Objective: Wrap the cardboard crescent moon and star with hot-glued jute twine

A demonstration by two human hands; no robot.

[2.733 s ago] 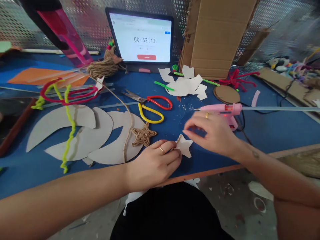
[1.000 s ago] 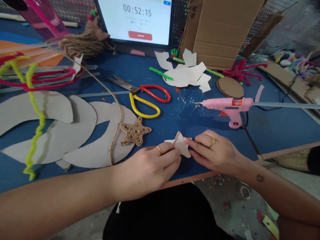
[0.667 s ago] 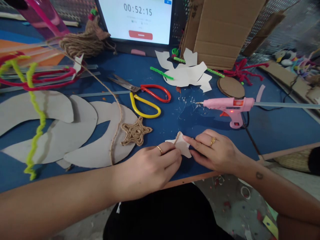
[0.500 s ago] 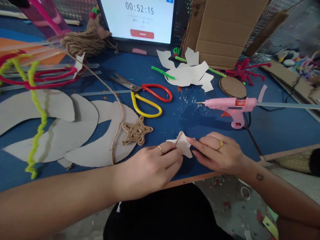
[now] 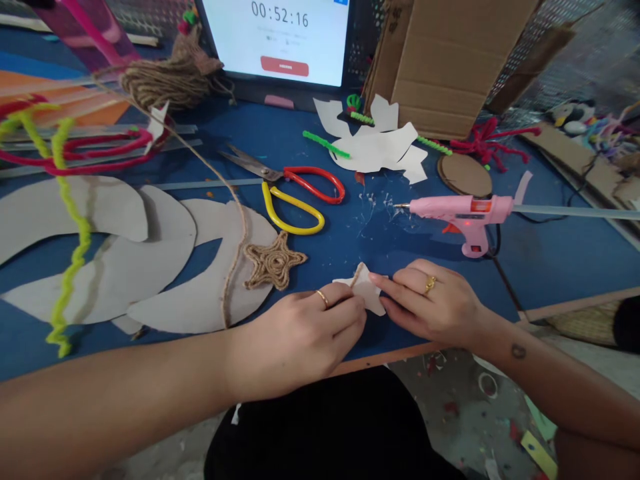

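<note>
You pinched a white paper star between your left hand and right hand, fingertips closed on it, just in from the blue table's front edge. Laying the jute twine along it seemed in hand; the next move called for pressing that twine down.

Paper star partly hidden behind fingertips

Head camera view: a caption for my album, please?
Left hand and right hand pinch a white card star beside a jute-wrapped star and pink hot glue gun.
</note>
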